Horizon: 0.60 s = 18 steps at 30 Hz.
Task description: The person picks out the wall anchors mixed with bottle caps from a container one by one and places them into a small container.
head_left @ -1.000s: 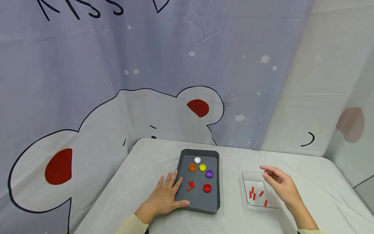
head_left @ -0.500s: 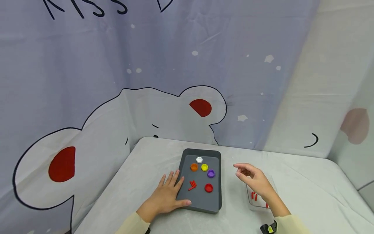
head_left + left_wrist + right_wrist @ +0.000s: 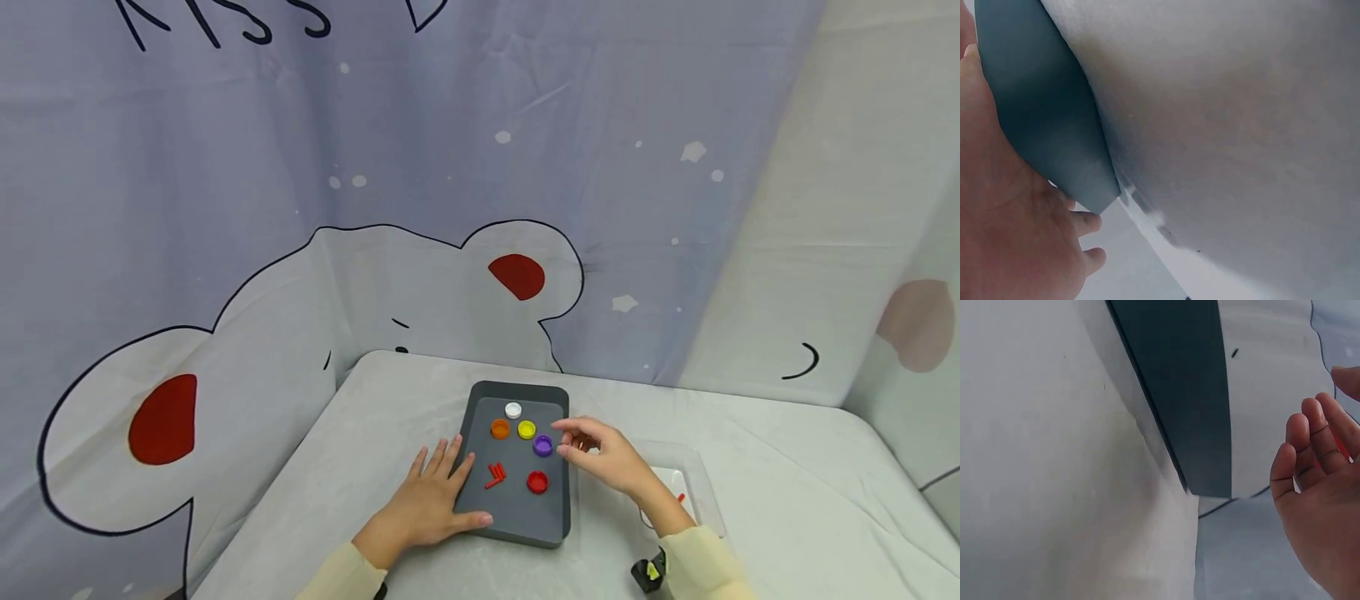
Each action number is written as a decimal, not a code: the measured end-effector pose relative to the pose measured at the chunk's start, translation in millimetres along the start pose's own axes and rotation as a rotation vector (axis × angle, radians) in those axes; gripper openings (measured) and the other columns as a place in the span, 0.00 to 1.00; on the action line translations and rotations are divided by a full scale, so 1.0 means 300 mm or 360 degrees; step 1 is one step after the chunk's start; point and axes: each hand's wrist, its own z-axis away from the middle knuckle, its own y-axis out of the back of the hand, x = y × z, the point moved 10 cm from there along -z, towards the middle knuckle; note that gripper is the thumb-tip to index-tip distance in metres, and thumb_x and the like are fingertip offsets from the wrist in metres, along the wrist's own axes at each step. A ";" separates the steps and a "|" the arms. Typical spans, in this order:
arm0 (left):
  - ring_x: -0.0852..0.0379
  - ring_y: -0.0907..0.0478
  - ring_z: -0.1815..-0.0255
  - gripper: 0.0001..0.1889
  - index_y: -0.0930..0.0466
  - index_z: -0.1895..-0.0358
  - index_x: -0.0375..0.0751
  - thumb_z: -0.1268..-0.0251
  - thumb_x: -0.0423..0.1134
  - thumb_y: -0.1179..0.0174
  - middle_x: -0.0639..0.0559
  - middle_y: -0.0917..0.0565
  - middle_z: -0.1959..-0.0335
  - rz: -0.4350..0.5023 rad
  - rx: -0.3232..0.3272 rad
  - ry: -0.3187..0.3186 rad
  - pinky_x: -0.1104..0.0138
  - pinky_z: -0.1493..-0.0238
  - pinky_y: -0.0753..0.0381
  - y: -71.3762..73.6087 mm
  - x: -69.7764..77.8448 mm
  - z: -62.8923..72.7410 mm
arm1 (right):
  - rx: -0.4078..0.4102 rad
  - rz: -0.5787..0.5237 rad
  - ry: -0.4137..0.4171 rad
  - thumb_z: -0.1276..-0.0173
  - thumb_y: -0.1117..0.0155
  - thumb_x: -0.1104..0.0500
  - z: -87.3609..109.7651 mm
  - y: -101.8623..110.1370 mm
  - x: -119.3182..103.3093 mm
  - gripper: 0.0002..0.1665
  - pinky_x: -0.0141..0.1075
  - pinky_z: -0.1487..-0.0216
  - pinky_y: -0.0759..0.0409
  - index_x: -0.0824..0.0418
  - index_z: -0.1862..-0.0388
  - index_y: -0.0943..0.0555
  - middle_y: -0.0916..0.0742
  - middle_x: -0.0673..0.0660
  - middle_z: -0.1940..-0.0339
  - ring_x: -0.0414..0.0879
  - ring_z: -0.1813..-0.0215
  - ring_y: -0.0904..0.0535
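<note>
My left hand (image 3: 420, 514) is spread flat along the left edge of a dark grey tray (image 3: 517, 525), with the thumb over its near corner. My right hand (image 3: 603, 454) hovers over the tray's right edge beside a purple ring-shaped cap (image 3: 543, 446). Its thumb and forefinger are apart and nothing shows between them. In the right wrist view, the fingers (image 3: 1310, 440) are loosely bent, with a patch of red behind them. Several short red sticks (image 3: 495, 475) lie in the tray, left of a red cap (image 3: 537, 482).
White (image 3: 513, 410), orange and yellow caps (image 3: 527, 430) stand toward the tray's far end. Right of the tray, a clear plastic box (image 3: 708, 492) is partly covered by my right forearm; one red stick (image 3: 681, 497) shows in it. A printed curtain (image 3: 420, 283) hangs behind the table.
My right hand has moved left from above the clear box to the tray's right edge. My left hand stays on the tray. The head view has shifted slightly.
</note>
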 end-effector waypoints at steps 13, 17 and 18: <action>0.35 0.57 0.17 0.53 0.42 0.20 0.42 0.37 0.79 0.53 0.39 0.53 0.17 -0.0011 -0.0003 0.0005 0.38 0.23 0.57 -0.006 -0.006 -0.001 | -0.0259 0.0113 0.0099 0.32 0.29 0.56 -0.072 -0.177 -0.014 0.20 0.37 0.55 0.20 0.60 0.43 0.16 0.16 0.56 0.59 0.45 0.59 0.22; 0.34 0.56 0.18 0.53 0.42 0.20 0.41 0.37 0.79 0.53 0.38 0.53 0.17 -0.0012 0.0009 -0.0013 0.37 0.24 0.57 -0.008 -0.005 -0.003 | -0.0350 0.0188 0.0080 0.31 0.29 0.54 -0.085 -0.223 -0.010 0.22 0.40 0.52 0.19 0.61 0.41 0.17 0.15 0.55 0.56 0.46 0.57 0.20; 0.34 0.56 0.18 0.53 0.42 0.20 0.41 0.37 0.79 0.53 0.38 0.53 0.17 -0.0017 0.0012 -0.0016 0.37 0.24 0.57 -0.010 -0.007 -0.004 | -0.0370 0.0209 0.0078 0.31 0.29 0.54 -0.087 -0.233 -0.010 0.23 0.39 0.52 0.19 0.62 0.41 0.17 0.15 0.55 0.56 0.46 0.57 0.20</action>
